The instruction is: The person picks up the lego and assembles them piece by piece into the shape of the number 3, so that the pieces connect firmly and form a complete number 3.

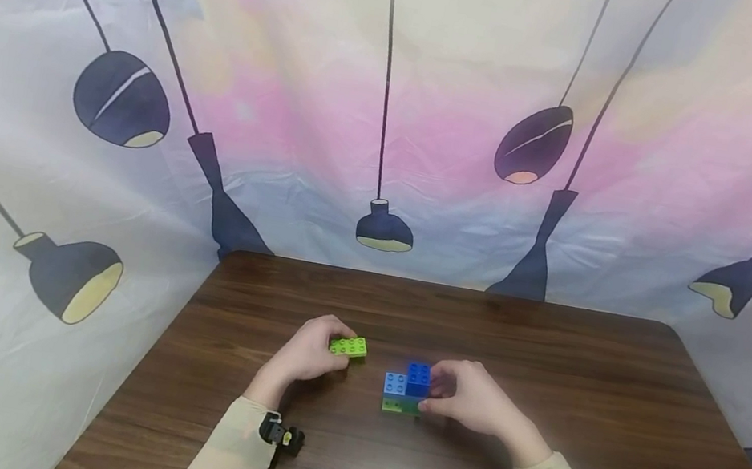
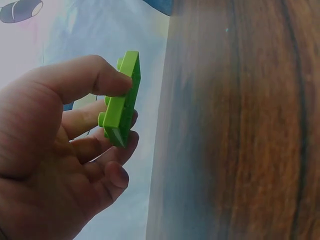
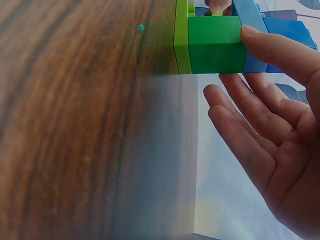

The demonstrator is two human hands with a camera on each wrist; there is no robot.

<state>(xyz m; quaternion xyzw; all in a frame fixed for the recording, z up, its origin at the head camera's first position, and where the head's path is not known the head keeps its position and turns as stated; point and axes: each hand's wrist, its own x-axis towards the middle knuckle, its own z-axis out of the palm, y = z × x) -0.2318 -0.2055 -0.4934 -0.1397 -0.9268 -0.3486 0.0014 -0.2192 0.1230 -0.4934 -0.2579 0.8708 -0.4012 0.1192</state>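
My left hand (image 1: 313, 351) pinches a flat lime-green toy building brick (image 1: 349, 346) between thumb and fingers, studs up, raised off the tabletop. To the right stands a small stack of bricks, gripped at its right side by my right hand (image 1: 477, 398). A dark blue brick (image 1: 418, 379) tops its right half, on a flat light blue brick (image 1: 395, 384). Beneath these sit a green brick (image 3: 216, 45) and a flat lime base brick (image 3: 182, 42). In the right wrist view my thumb presses the light blue layer; the other fingers reach behind the stack.
The brown wooden table (image 1: 295, 287) has its far edge against a hanging cloth (image 1: 303, 134) printed with lamps. Dark wrist cameras (image 1: 282, 435) are strapped at both sleeves. A tiny teal speck (image 3: 141, 27) shows on the wood.
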